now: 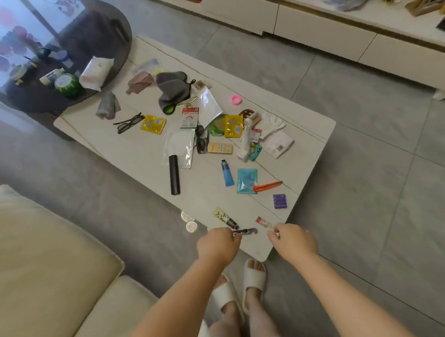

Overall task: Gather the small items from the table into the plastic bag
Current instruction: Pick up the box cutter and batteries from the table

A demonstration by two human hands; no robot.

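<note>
- While the person stands at the near corner of the white table (308, 147), the left hand (217, 244) pinches a small dark metal tool (246, 231) at the table's edge.
- Just right of it, the right hand (293, 238) pinches a small clear sachet (264, 222).
- Tubes, packets, glasses and other small items lie scattered over the table beyond the hands.
- A clear plastic bag (179, 149) lies flat mid-table.

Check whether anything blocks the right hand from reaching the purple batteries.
Nothing visible does. The right hand pinches a small sachet at the table's near edge; the purple batteries lie just beyond on bare tabletop, apart from the orange box cutter.
</note>
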